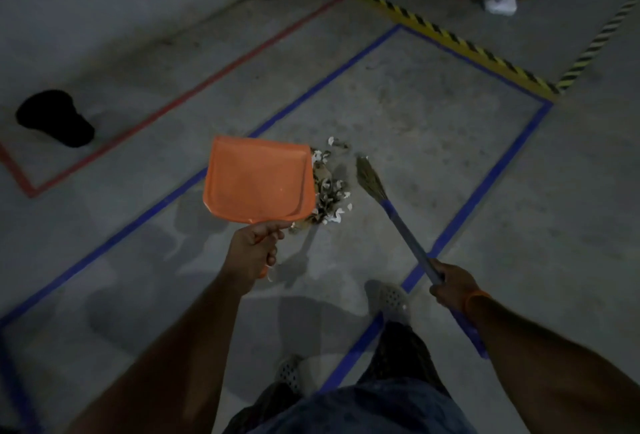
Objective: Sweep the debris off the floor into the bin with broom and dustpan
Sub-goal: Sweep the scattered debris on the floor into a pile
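My left hand point(254, 248) grips the handle of an orange dustpan point(258, 181), whose underside faces me at the middle of the view. A pile of white and brown debris point(330, 191) lies on the concrete floor against the pan's right edge. My right hand point(452, 286) holds the blue handle of a straw broom point(372, 179). Its bristles point at the floor just right of the pile. A black bin point(55, 118) stands far left on the floor.
Blue tape lines point(485, 184) frame the floor patch around the pile, and a red tape line point(194, 91) runs left of it. Yellow-black hazard tape point(450, 40) crosses the back. My feet point(393, 297) stand below the pile. Orange poles and a white object stand at the back right.
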`<state>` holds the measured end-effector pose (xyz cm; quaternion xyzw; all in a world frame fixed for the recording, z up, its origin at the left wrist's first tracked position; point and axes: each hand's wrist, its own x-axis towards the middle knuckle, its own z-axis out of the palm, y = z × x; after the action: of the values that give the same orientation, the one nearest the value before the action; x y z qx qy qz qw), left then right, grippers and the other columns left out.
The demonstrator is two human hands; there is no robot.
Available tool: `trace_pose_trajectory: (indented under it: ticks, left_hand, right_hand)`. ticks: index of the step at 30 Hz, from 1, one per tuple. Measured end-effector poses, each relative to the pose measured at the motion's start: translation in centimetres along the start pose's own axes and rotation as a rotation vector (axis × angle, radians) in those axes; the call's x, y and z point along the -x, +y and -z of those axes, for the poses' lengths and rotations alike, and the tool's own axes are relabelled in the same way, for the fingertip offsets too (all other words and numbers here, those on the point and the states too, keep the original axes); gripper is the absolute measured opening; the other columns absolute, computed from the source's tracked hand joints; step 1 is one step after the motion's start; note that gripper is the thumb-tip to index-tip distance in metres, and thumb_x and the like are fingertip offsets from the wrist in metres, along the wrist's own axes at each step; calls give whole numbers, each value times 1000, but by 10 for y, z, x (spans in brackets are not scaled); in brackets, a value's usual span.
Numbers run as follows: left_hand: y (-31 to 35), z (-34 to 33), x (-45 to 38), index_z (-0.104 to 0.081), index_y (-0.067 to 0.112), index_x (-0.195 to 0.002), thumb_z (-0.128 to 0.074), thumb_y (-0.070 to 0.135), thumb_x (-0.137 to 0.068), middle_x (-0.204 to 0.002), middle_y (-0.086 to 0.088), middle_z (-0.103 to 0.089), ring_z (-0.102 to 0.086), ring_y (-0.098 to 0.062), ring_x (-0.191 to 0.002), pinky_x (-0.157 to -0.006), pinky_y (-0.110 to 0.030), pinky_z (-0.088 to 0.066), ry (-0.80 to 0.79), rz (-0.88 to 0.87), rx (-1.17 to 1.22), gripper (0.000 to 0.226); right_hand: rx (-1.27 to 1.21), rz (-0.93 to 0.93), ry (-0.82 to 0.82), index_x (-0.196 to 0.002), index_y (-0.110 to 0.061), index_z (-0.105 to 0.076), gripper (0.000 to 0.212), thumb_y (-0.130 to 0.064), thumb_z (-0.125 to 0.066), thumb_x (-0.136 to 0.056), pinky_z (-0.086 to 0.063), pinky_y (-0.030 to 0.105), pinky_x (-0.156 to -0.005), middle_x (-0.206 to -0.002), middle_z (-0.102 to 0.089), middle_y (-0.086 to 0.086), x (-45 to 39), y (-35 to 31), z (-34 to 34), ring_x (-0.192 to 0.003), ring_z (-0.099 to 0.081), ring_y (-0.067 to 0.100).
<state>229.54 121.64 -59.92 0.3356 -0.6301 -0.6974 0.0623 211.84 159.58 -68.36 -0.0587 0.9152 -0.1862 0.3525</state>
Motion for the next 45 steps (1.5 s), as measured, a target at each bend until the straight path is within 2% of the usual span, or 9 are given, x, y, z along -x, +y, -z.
trace_pose_trajectory:
  ticks: [7, 11, 16, 20, 29, 34, 38, 41, 45]
  left_hand:
    - [5, -79, -80, -74, 13, -111, -50, -1, -100, -87, -7, -58, -43, -10, -48, -54, -26, -23, 161, 22, 58, 30]
    - [5, -135, -119, -76, 18, -109, -49, 3, -102, -78, -11, -49, -42, -12, -50, -54, -26, -23, 208, 47, 56, 31]
    - [18, -202, -159, -75, 19, -106, -48, 3, -101, -62, 1, -50, -38, -9, -45, -45, -17, -20, 353, 97, 77, 32]
    - [29, -233, -171, -75, 17, -107, -50, 1, -100, -58, -6, -41, -36, -12, -43, -45, -15, -21, 360, 116, 140, 30]
    - [80, -259, -188, -75, 15, -102, -50, -3, -99, -54, -3, -45, -36, -12, -40, -39, -15, -26, 367, 99, 127, 31]
    - [87, -267, -210, -73, 9, -104, -49, -3, -100, -50, -1, -40, -32, -9, -40, -40, -14, -21, 361, 82, 165, 27]
    - [84, -267, -222, -72, 6, -109, -49, -2, -99, -50, 1, -39, -33, -8, -39, -40, -14, -23, 364, 74, 148, 26]
    - [80, -269, -231, -71, 7, -110, -47, -1, -100, -52, 3, -48, -38, -8, -38, -37, -14, -26, 366, 60, 120, 27]
    - [72, -272, -240, -72, 6, -113, -50, -1, -100, -58, -7, -43, -38, -12, -40, -38, -14, -25, 391, 60, 107, 27]
  right_hand:
    - [82, 67, -67, -150, -15, -34, 75, -9, -68, -83, -55, 36, -77, -118, -65, 18, -139, 1, 111, -85, -64, 30]
    - [155, 102, -118, -150, -13, -33, 73, -11, -67, -85, -49, 26, -71, -123, -63, 17, -221, -4, 159, -84, -63, 27]
    - [172, 134, -239, -148, -13, -37, 71, -12, -68, -84, -58, 37, -75, -110, -67, 17, -298, -1, 193, -79, -69, 30]
    - [201, 188, -346, -147, -15, -40, 70, -10, -69, -83, -55, 33, -65, -105, -67, 13, -308, 21, 221, -76, -66, 24]
    - [102, 151, -246, -144, -19, -44, 73, 4, -69, -80, -49, 17, -50, -102, -63, 6, -275, 75, 298, -70, -65, 14]
    - [147, 252, -196, -144, -14, -44, 75, -4, -75, -77, -50, 24, -72, -121, -66, 13, -329, 40, 306, -88, -65, 20]
    - [213, 264, -202, -147, -15, -41, 73, -9, -73, -81, -48, 25, -60, -115, -66, 18, -372, -10, 304, -65, -62, 19]
    - [290, 279, -235, -143, -12, -45, 63, -8, -68, -84, -52, 28, -55, -112, -67, 20, -402, -46, 300, -67, -64, 25]
    - [457, 277, -303, -132, -9, -57, 47, -9, -65, -86, -60, 39, -77, -108, -69, 17, -425, -71, 289, -86, -70, 31]
